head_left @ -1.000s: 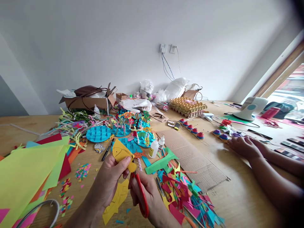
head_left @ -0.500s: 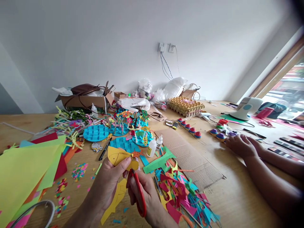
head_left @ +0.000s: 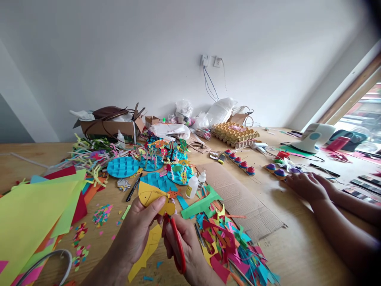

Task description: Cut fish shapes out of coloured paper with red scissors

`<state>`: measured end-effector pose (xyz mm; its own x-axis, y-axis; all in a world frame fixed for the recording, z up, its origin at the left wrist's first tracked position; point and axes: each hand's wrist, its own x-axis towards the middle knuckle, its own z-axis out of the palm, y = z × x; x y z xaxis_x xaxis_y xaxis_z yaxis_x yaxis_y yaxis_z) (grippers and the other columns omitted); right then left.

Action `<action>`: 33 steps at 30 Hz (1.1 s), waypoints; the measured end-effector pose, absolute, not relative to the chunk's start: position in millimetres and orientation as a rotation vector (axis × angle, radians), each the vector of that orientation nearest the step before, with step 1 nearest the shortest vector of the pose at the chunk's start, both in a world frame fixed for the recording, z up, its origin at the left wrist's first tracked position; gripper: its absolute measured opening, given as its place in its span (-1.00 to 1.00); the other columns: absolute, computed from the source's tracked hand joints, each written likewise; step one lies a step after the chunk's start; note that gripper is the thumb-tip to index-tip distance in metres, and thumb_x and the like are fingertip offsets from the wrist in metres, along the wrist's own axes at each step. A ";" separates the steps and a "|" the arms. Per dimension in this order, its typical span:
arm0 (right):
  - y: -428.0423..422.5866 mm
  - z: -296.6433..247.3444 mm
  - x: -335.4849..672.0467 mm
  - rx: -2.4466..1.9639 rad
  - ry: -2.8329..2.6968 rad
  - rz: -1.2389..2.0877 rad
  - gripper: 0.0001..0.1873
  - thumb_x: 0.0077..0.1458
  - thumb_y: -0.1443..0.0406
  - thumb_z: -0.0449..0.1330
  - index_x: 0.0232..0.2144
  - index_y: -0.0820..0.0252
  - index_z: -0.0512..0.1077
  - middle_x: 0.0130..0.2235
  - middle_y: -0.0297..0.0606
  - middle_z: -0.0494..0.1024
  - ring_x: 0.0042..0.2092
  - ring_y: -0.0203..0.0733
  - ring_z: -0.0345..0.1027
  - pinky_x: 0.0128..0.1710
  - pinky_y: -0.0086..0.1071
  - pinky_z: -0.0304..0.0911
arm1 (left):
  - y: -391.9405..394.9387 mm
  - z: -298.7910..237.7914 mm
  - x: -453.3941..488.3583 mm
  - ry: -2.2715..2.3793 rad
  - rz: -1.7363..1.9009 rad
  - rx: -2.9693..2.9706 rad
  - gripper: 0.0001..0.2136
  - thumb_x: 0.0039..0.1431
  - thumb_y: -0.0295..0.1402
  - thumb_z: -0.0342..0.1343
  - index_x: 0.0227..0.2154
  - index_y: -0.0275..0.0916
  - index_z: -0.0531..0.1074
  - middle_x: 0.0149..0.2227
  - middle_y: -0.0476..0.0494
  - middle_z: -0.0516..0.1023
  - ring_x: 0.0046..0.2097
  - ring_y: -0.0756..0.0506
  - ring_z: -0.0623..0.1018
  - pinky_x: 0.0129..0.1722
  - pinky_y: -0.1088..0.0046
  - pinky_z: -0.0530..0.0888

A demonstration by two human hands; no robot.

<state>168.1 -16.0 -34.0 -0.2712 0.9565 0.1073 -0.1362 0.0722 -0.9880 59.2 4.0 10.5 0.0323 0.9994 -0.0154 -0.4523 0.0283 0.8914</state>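
Note:
Between the thumb and fingers of my left hand [head_left: 145,218] is a yellow paper fish [head_left: 150,194] with drawn pencil or pen lines and an eye. My right hand [head_left: 186,242] grips red-handled scissors [head_left: 177,248], whose blades meet the fish's lower right edge, partly hidden by my fingers. Below my hands lies another yellow paper piece [head_left: 145,254] with drawn outlines. Just beyond the fish are a blue ridged paper disc [head_left: 156,181], a small orange spotted paper fish [head_left: 173,194] and a white glue bottle [head_left: 192,187]. A black marker [head_left: 133,188] lies to the left.
Coloured paper sheets [head_left: 38,214] are stacked at left; paper scraps [head_left: 229,246] heap at right beside a cardboard sheet [head_left: 238,198]. Another person's hands [head_left: 306,184] rest near painted egg-carton cups [head_left: 275,171]. Egg trays [head_left: 235,134] and a cardboard box [head_left: 108,129] stand along the wall.
The whole view has shifted slightly, so things sit a little further right. Both hands keep their hold on the fish and scissors, with hardly any other movement.

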 end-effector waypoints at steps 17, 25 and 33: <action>-14.8 -31.9 169.6 -0.921 -1.429 1.327 -0.44 0.05 -0.14 -0.04 -0.66 0.18 0.11 -0.70 -0.49 0.06 -0.65 -0.44 -0.09 -0.69 -0.54 -0.16 | 6.5 11.6 53.4 0.845 1.323 0.890 -0.90 -0.06 -0.37 0.21 -0.58 -0.25 0.45 -0.60 0.05 0.44 -0.55 0.06 0.34 -0.57 0.59 0.34; -14.6 -26.6 172.8 -0.966 -1.466 1.332 -0.47 0.05 -0.11 -0.03 -0.66 0.17 0.09 -0.68 -0.49 0.02 -0.63 -0.42 -0.14 -0.68 -0.52 -0.20 | 9.0 11.7 50.9 0.852 1.319 0.932 -0.92 -0.04 -0.37 0.20 -0.55 -0.24 0.45 -0.57 0.05 0.47 -0.53 0.05 0.37 -0.59 0.60 0.35; -11.4 -29.7 175.3 -1.006 -1.573 1.250 -0.56 0.10 0.03 -0.04 -0.66 0.17 0.09 -0.65 -0.48 -0.02 -0.60 -0.40 -0.14 -0.65 -0.49 -0.21 | 12.4 11.0 44.1 0.923 1.291 0.960 -0.92 -0.07 -0.35 0.20 -0.50 -0.25 0.48 -0.56 0.05 0.49 -0.52 0.06 0.38 -0.51 0.60 0.37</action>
<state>175.3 -11.4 -29.7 -0.3000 0.9435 0.1407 0.0759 0.1706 -0.9824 44.1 12.4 11.0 0.0625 0.9979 -0.0168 -0.3386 0.0371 0.9402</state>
